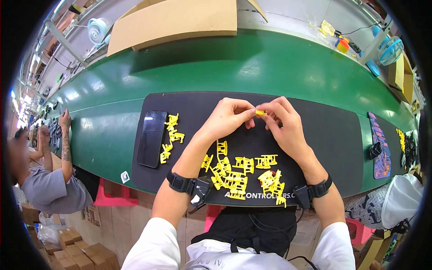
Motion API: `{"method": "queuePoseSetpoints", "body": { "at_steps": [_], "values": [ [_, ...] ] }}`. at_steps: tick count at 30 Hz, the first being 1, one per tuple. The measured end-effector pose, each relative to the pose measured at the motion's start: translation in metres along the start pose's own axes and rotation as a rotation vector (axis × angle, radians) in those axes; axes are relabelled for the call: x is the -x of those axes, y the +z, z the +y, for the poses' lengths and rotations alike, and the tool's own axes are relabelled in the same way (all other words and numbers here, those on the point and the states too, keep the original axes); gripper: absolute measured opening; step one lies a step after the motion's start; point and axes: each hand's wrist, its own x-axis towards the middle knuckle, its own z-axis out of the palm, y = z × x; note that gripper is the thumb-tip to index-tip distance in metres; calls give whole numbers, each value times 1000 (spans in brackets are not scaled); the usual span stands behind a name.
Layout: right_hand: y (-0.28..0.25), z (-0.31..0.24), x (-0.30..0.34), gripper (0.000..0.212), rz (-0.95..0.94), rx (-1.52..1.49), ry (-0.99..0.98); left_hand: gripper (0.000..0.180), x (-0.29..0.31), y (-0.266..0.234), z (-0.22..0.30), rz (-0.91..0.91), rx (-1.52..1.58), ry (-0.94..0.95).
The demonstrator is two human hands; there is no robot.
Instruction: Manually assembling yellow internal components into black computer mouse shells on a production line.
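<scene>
Over the far part of a black mat [324, 130], my two hands meet at a small yellow plastic piece [260, 112]. My left hand [230, 118] pinches it from the left with thumb and forefinger. From the right, the fingertips of my right hand [284, 121] close on the same piece, hiding part of it. Between my forearms lies a loose heap of yellow plastic frame-like parts [235, 177], with another cluster [272, 183] beside it near the mat's front edge. A few more yellow parts [170, 135] lie left of my left forearm.
A black smartphone [152, 138] lies at the mat's left. Behind the green table [198, 67] stands a cardboard box [180, 24]. At the right is a patterned mat [380, 148] with a small black object. A co-worker [56, 180] sits at the left; another person's white clothing [402, 198] shows at the right.
</scene>
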Motion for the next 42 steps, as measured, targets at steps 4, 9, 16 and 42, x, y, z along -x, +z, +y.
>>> {"method": "queuePoseSetpoints", "body": {
  "at_steps": [4,9,16,42],
  "values": [
    [-2,-5,-2,31,21,-23,64,25,1,0,3,-1,19,-39],
    [-3,-1,-2,33,9,27,14,25,0,-1,2,-9,35,-34],
    [-2,-1,-2,30,15,33,74,20,-3,-2,-8,-70,112,36],
    [0,1,-1,26,19,32,88,19,-2,-1,-4,-38,32,54]
  ]
}}
